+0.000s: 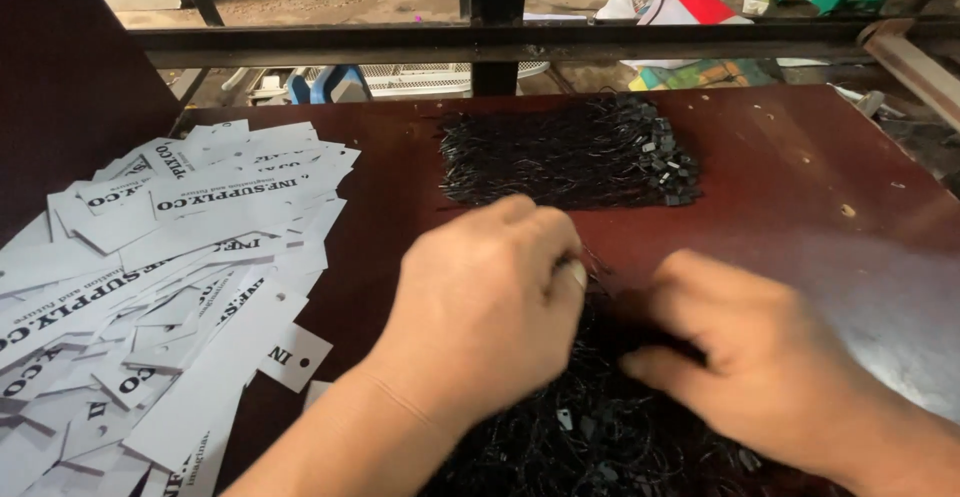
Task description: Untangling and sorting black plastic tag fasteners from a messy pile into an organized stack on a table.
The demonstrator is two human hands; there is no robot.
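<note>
My left hand (480, 307) and my right hand (740, 367) both rest on a loose heap of black string tag fasteners (590, 427) at the near edge of a dark red table (800, 167). The left hand's fingers are curled, pinching thin black strings near its thumb. The right hand's fingers are bent into the heap and blurred; what it grips is unclear. A second, flatter bundle of black fasteners (570, 152) lies further back, apart from both hands.
A wide pile of white paper hang tags (170, 277) with black print covers the table's left side. A black metal frame (500, 42) crosses behind the table. Beyond it lie a white rack (410, 77), bags and coloured clutter on the floor.
</note>
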